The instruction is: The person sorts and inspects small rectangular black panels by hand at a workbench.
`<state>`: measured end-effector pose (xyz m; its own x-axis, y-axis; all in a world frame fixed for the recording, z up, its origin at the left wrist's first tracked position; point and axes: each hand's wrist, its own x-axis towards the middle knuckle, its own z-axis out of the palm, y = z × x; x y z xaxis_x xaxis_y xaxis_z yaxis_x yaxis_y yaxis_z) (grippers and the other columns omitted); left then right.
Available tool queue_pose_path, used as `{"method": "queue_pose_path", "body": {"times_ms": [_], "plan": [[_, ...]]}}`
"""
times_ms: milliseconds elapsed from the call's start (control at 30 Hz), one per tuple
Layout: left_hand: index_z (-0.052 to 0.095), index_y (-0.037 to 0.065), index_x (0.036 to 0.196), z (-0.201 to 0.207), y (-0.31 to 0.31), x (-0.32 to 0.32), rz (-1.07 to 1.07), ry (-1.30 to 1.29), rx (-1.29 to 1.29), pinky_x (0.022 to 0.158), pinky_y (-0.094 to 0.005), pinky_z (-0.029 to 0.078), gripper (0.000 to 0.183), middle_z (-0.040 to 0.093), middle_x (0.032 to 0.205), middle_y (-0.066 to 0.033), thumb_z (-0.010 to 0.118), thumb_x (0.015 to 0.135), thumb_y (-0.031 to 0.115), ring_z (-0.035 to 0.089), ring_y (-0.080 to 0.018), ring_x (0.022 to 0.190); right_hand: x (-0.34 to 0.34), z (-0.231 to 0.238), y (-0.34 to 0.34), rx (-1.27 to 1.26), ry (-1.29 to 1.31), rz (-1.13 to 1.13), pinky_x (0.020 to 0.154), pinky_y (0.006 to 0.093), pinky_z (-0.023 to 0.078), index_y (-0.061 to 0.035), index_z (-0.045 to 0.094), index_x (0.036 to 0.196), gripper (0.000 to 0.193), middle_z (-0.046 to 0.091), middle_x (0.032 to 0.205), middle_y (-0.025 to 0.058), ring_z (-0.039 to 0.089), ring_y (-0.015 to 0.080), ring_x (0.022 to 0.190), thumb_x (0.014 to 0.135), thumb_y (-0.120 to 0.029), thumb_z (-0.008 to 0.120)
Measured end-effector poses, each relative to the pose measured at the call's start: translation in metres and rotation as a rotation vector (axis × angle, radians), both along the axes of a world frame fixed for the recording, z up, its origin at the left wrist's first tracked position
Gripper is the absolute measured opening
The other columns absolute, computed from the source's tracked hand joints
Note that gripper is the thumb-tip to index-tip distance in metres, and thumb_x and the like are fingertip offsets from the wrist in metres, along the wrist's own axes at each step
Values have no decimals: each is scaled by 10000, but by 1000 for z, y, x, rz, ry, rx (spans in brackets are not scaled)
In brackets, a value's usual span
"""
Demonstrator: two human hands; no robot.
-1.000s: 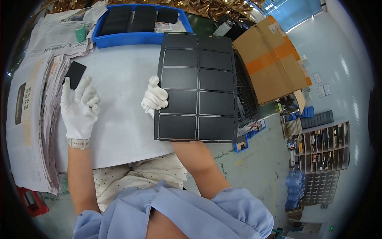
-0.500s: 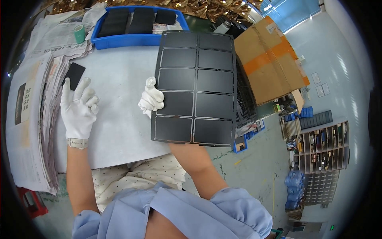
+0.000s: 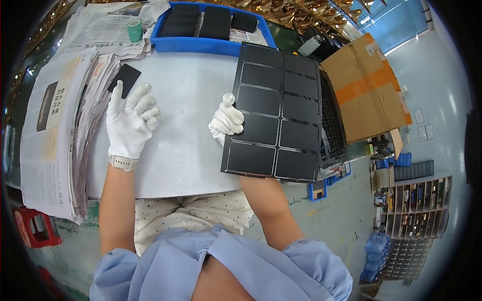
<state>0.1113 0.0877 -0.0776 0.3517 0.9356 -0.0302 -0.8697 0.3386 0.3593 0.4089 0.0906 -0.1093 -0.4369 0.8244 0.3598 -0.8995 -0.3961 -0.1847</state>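
Note:
My right hand (image 3: 227,119), in a white glove, grips the left edge of a flat black sheet (image 3: 275,114) divided into several rounded rectangular panels by thin slots. The thumb side shows at the edge; the fingers behind the sheet are hidden. The sheet is held up over the right part of the white tabletop (image 3: 186,165). My left hand (image 3: 130,123), also gloved, is raised with the palm up and nothing visible in it; some fingers are stretched out, others loosely bent. Just past its fingertips lies a small black rectangular plate (image 3: 126,80), beside the newspapers.
A thick newspaper stack (image 3: 60,135) lines the left side. At the back are a green tape roll (image 3: 134,30) and a blue tray (image 3: 201,46) of black plates. On the right stand a black wire rack (image 3: 334,120) and a cardboard box (image 3: 366,85). A red stool (image 3: 37,228) stands lower left.
The whole view has shifted, so everything sits farther right and higher. The black sheet has turned slightly, its top leaning right, still in my right hand. My left hand keeps its pose.

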Motion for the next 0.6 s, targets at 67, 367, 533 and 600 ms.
{"method": "queue_pose_path", "body": {"times_ms": [67, 367, 533, 600], "plan": [[717, -22, 1330, 1, 0, 0, 20, 28, -24, 661, -365, 654, 708, 587, 858, -62, 534, 1109, 625, 641, -277, 823, 0, -1, 3, 59, 11, 24, 596, 299, 410, 30, 644, 1297, 605, 525, 668, -6, 502, 148, 577, 1071, -531, 615], [718, -24, 1319, 0, 1, -4, -27, -36, 12, 665, -366, 657, 708, 639, 882, -87, 528, 1112, 626, 652, -279, 824, 1, -15, 12, 57, -34, 79, 553, 296, 415, -22, 695, 1265, 692, 483, 584, -48, 443, 135, 492, 1007, -659, 623], [720, -21, 1313, 2, 2, 0, -19, -4, -8, 671, -361, 654, 707, 650, 893, -92, 515, 1118, 627, 640, -270, 812, 3, -21, 16, 150, 58, 157, 471, 291, 369, 48, 624, 1365, 559, 508, 648, 6, 403, 147, 449, 1044, -406, 690], [695, -20, 1363, -6, 5, -3, -73, -56, 61, 729, -407, 675, 714, 696, 946, -113, 481, 1130, 621, 699, -323, 897, 4, -13, 10, 132, 33, 161, 494, 299, 389, 55, 626, 1357, 559, 518, 658, 11, 429, 149, 473, 1047, -407, 676]]}}
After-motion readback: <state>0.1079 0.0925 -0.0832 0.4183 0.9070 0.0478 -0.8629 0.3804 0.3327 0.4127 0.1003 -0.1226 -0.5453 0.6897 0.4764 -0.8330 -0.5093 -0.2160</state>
